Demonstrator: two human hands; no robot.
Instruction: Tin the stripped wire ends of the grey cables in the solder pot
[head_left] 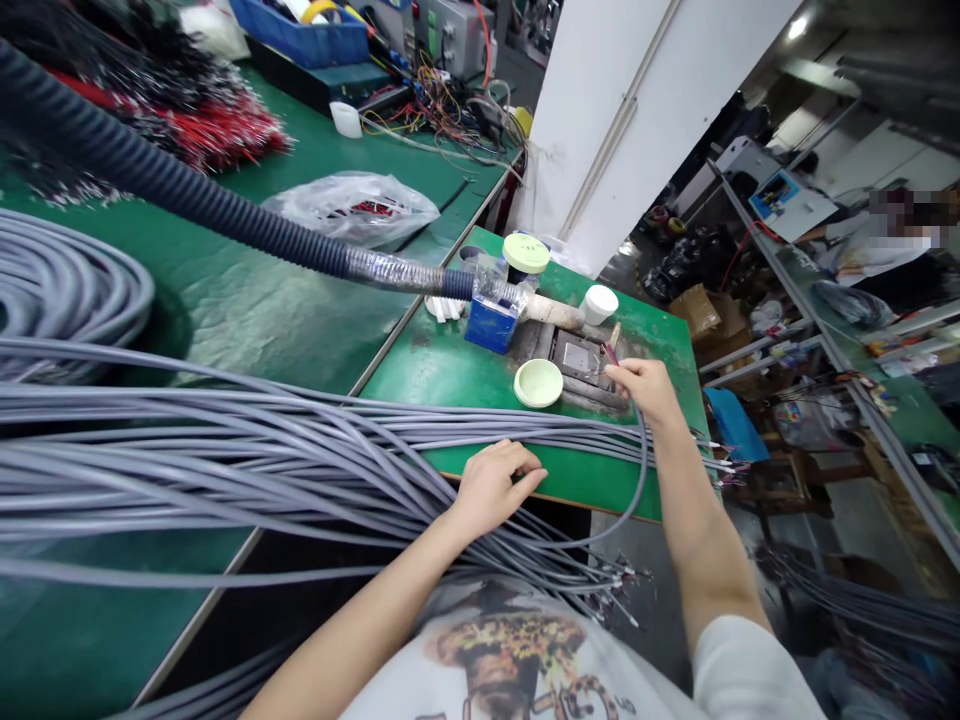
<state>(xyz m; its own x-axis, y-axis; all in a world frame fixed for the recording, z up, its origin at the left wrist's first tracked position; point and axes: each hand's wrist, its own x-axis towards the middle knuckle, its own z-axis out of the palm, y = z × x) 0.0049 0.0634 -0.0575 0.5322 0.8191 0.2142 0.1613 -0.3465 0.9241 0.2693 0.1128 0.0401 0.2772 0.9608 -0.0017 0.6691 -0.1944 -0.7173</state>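
My right hand pinches the end of a grey cable, whose thin coloured wires stick out over a small metal plate on a sooty block. The rest of that cable hangs down in a curve below the hand. My left hand lies palm down near the table's front edge, fingers loosely curved, beside a long bundle of grey cables. An open pale green bowl stands left of the plate. The nozzle of a dark corrugated hose lies just behind the plate.
A blue box, a white jar and a pale green lid stand on the green table. Further left are a plastic bag and coiled cable. A white pillar rises behind. Another person is at the far right.
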